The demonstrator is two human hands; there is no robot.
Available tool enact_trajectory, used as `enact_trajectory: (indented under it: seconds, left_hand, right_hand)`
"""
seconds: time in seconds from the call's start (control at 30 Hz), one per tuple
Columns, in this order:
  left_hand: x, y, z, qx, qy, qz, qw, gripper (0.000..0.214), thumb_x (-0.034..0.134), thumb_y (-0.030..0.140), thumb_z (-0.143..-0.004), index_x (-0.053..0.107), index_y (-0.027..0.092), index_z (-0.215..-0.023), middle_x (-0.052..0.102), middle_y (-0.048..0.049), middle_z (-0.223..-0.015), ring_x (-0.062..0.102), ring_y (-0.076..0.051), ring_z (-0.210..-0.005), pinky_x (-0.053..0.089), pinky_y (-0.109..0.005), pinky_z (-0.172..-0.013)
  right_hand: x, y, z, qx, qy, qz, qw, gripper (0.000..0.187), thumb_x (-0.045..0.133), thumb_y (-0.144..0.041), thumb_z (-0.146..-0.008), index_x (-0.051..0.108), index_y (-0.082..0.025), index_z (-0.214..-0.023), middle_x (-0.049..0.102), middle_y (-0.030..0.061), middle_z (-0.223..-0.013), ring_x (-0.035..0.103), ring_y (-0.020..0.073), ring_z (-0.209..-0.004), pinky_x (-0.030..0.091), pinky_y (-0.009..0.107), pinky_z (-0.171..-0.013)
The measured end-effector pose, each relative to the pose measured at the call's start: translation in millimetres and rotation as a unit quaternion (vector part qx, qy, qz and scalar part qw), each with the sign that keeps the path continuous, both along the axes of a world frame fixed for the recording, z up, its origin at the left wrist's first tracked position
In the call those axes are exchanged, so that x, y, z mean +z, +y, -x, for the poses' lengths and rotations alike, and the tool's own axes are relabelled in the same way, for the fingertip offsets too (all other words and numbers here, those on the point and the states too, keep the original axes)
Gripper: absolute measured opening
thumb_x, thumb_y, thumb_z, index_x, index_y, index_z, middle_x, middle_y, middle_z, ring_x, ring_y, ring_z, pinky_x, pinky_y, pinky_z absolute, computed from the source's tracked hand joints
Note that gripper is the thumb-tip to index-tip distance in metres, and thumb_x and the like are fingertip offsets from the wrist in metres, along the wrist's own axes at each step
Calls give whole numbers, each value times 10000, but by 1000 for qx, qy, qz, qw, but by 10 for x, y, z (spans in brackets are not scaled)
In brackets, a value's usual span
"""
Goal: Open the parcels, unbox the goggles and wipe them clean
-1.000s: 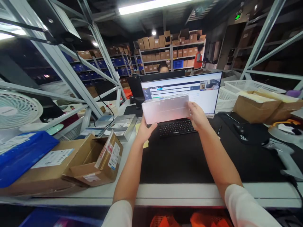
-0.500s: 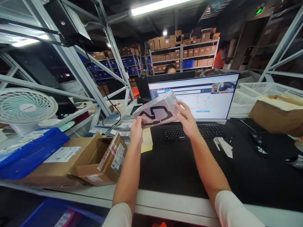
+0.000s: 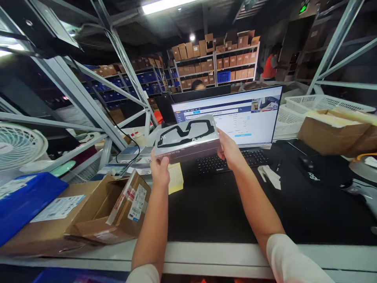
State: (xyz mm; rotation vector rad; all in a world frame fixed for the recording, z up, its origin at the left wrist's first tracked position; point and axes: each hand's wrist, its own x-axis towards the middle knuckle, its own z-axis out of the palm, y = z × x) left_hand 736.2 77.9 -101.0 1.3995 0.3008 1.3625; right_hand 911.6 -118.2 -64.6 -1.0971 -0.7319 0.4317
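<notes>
Between my two hands is a shiny grey box (image 3: 185, 137) with a bold black outline design and white lettering. It is held up in front of the monitor (image 3: 229, 114), covering the screen's lower left part. My left hand (image 3: 160, 169) grips its left end, thumb on the near side. At the opposite end my right hand (image 3: 229, 148) is closed on the box, with some fingers hidden behind it. Below lie the black keyboard (image 3: 253, 158) and a yellow paper pad (image 3: 176, 179).
An open cardboard box (image 3: 114, 212) and a blue package (image 3: 26, 204) stand at left, near a fan (image 3: 20, 145). On the black mat are a mouse (image 3: 306, 163), crumpled paper (image 3: 269, 177) and a scanner-like device (image 3: 359, 192). White baskets (image 3: 326, 104) and another carton (image 3: 332, 135) sit at right.
The box has tilted so its broad face lies flatter and a lettered side now faces me. Both hands keep hold of it. My view has swung slightly to the right.
</notes>
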Motion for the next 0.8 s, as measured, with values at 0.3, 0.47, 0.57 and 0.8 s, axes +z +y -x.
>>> enact_trajectory:
  seconds: [0.3, 0.47, 0.57, 0.8]
  left_hand:
    - [124, -52, -1, -87, -63, 153, 982, 482, 816, 558, -670, 689, 240, -1008, 753, -45, -1021, 703, -267, -1067, 591, -404, -936]
    - [319, -48, 114, -155, -6, 272, 950, 345, 693, 456, -799, 651, 234, -1059, 748, -52, -976, 737, -308, -816, 623, -607, -766]
    - [361, -31, 162, -185, 35, 265, 946, 399, 671, 494, -830, 635, 235, -1131, 751, -63, -971, 738, -298, -753, 628, -602, -739]
    - [360, -24, 244, -221, 43, 191, 955, 806, 416, 862, -863, 666, 180, -1214, 757, -135, -980, 760, -293, -847, 643, -457, -762]
  right_hand:
    - [-53, -6, 8, 74, -21, -10, 997, 624, 621, -607, -894, 635, -212, -1377, 539, -35, -639, 403, 111, -478, 307, 259, -451]
    - [-58, -28, 12, -133, -274, -12, 952, 376, 800, -421, -767, 754, -287, -1115, 625, 68, -1206, 596, 263, -1172, 464, 469, -1056]
    - [-90, 3, -12, -107, -312, -36, 943, 358, 847, -427, -735, 684, -270, -1011, 337, 51, -1655, 331, 330, -1523, 298, 545, -1221]
    - [-133, 57, -150, 33, -197, -93, 975, 556, 886, -574, -648, 488, -254, -867, 426, 68, -1596, 471, 302, -1431, 393, 479, -1170]
